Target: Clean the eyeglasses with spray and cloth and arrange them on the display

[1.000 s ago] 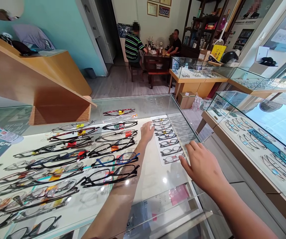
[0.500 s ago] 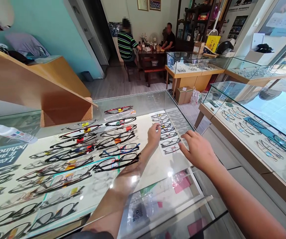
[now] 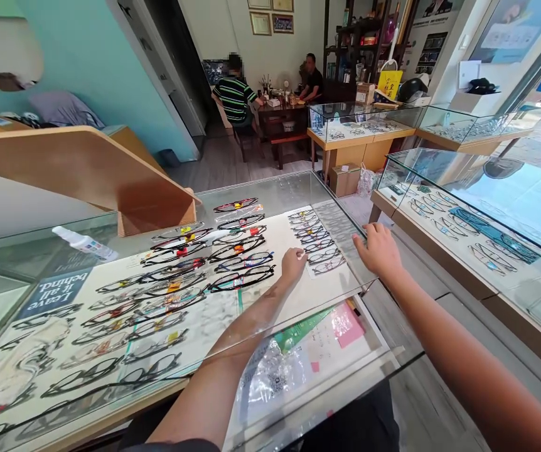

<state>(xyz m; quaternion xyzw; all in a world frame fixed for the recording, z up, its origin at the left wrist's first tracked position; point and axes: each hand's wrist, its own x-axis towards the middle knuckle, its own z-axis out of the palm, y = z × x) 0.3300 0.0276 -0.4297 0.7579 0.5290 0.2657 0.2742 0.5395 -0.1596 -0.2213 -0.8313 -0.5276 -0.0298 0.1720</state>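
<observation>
Your left hand point(image 3: 294, 263) reaches forward over the pale lining of the glass counter point(image 3: 280, 186), its fingers curled in toward the thumb, at the left side of a short column of eyeglasses point(image 3: 318, 243). From this angle you cannot tell whether the fingertips grip one of the frames or only sit beside them. That column lies between your two hands, its pairs set close one behind another on a white backing, toward the right end of the counter.

Your right hand point(image 3: 378, 248) is at the counter's right edge, palm down, with its thumb spread away from loosely bent fingers, and it holds nothing you can see.

To the left of your left hand, larger spectacles point(image 3: 242, 276) lie in a row running away from you, many with red, orange or yellow tags. More frames point(image 3: 171, 270) line up just beyond them on the left. Farther left you have a white spray bottle point(image 3: 85, 243), a dark blue printed card point(image 3: 56, 292) and a crumpled pale cloth point(image 3: 26, 364). Nearer your body, to the right of your left forearm, are clear plastic point(image 3: 275, 373), a green sheet point(image 3: 303, 326) and pink paper point(image 3: 346, 329).

Across an aisle to your right stands another display case point(image 3: 459, 251) of glasses. Well ahead, a person in a striped shirt point(image 3: 235, 100) and a person in black point(image 3: 314, 81) sit at a dark table point(image 3: 282, 110)
</observation>
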